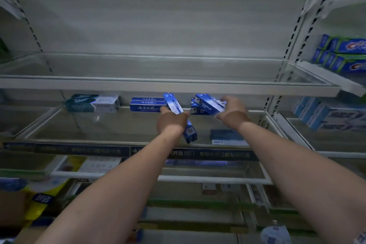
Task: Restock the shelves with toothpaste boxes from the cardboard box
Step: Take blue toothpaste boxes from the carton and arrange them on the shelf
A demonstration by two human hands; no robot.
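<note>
Both arms reach into the glass shelf [122,125] in the middle of the rack. The left hand [171,122] has its fingers curled around one blue toothpaste box [179,117], which points with its long axis away from the person, one end toward the back of the shelf and the other end low near the front edge. The right hand [231,112] grips a small bundle of Darlie boxes [208,105], held slanted, a little above the glass. At the back, just left of the left hand, lies a stack of blue boxes [147,104] with its long side parallel to the shelf front, and farther left is a teal and white box [93,103]. So the box in the left hand is turned almost across the direction of the stack; I judge it must be rotated before it can lie beside the stack, and the left hand is the nearer one for that place. One more box [227,136] lies flat near the front under the right wrist. The cardboard box is not clearly visible.
</note>
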